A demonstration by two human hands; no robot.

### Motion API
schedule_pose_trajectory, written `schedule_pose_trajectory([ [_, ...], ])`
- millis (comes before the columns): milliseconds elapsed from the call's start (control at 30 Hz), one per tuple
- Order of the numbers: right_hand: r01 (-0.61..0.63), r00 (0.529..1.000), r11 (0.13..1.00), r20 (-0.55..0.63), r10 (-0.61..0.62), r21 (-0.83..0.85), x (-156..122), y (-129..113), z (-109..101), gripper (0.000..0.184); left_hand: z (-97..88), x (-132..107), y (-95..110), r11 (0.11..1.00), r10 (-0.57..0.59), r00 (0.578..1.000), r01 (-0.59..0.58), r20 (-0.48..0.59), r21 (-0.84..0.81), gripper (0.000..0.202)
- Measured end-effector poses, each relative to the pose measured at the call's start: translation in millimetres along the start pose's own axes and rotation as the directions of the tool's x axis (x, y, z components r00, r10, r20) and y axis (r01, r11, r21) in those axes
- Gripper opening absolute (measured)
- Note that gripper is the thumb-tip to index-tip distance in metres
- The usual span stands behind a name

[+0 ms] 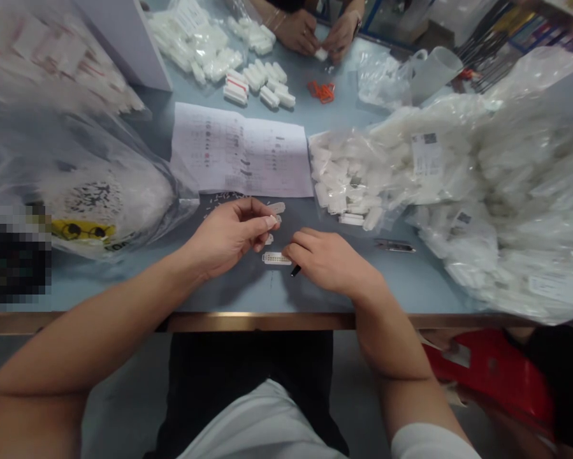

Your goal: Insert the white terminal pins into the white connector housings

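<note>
My left hand (231, 234) is closed, thumb and forefinger pinching a small white plastic piece (273, 220). Just beyond its fingertips lies a pale, translucent plastic part (277, 208), and a further small white piece (269, 239) sits below them. My right hand (327, 260) is curled over the right end of a white plastic strip (273, 258) with rows of small marks or slots, flat on the table. A short black stick-like thing (296, 270) pokes out under the right fingers; most of it is hidden. Tiny white and dark pieces (224, 199) are scattered behind my left hand.
A printed sheet (267, 156) lies behind my hands. Bags of white parts (348, 172) crowd the right, and a large clear bag (99, 191) the left. Small metal snips (394, 245) lie at right. Across the table, another person's hands (322, 38) hold a white piece.
</note>
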State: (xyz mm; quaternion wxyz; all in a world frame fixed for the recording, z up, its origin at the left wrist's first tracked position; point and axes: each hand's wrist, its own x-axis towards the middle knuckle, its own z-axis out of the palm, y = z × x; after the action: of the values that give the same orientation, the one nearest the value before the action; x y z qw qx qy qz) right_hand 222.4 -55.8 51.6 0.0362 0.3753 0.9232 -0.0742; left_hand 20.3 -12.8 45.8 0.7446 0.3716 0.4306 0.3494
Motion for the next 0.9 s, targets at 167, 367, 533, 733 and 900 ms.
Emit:
schedule_pose_trajectory([
  [167,0.008,1.0,1.0,-0.027,-0.008,0.015,0,1,2,0.019,0.1,0,0,1.0,0.002,1.0,-0.002,0.001,0.001,0.012],
  [367,0.033,0.994,0.998,-0.103,-0.028,0.053,-6,7,0,0.018,-1.1,1,-1,1.0,0.01,1.0,-0.01,0.0,-0.003,0.013],
  [533,0.13,0.99,0.991,-0.06,-0.13,0.004,-8,9,0,0.018,-1.1,1,-1,1.0,0.02,1.0,-0.02,0.007,-0.014,0.012],
  [733,0.077,0.968,0.994,-0.246,-0.055,0.083,-7,12,3,0.019,-1.0,0,0,1.0,0.005,1.0,-0.005,0.005,0.006,0.014],
  [900,-0.078,0.776,0.967,-0.594,0.212,0.244,-3,11,9,0.02,-0.9,-2,-2,0.998,-0.055,0.996,0.054,0.064,0.014,0.014],
])
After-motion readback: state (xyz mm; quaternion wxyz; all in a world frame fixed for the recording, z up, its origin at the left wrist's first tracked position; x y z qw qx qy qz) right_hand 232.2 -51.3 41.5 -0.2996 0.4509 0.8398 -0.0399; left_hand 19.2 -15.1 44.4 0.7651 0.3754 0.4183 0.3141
